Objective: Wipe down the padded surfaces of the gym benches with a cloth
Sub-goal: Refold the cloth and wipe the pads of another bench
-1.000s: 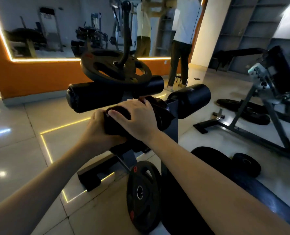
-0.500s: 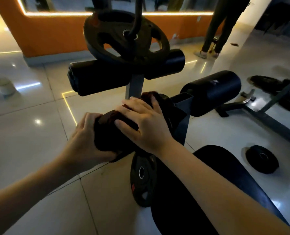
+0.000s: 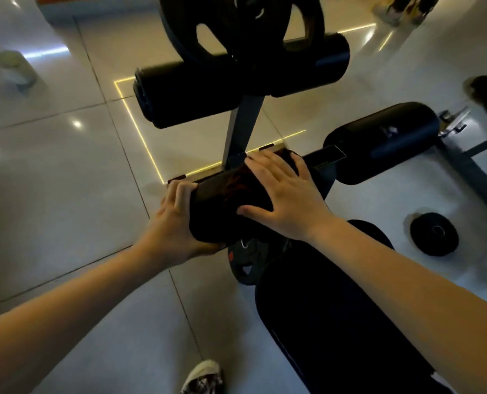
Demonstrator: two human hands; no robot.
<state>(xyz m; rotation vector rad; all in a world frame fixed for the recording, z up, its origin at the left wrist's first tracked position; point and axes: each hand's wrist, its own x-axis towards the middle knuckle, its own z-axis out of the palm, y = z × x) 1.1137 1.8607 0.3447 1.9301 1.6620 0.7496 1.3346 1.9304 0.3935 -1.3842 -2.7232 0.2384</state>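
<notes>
A black padded roller on the bench frame lies in the middle of the view, with a dark cloth draped over its top. My left hand grips the roller's left end, fingers over the top and thumb underneath. Spread flat, my right hand presses the cloth onto the roller. The matching right roller sticks out beyond my right hand. A longer upper roller sits farther away. The black bench pad runs below my right forearm.
A weight plate hangs on the post above the upper roller. Another plate leans under the near roller, and a small one lies on the tiled floor at right. A neighbouring machine's frame stands at right. My shoe shows below.
The camera has tilted down and come closer, so the wall mirror has left the view. My right hand has slid right along the roller with the cloth. My left hand still holds the left end.
</notes>
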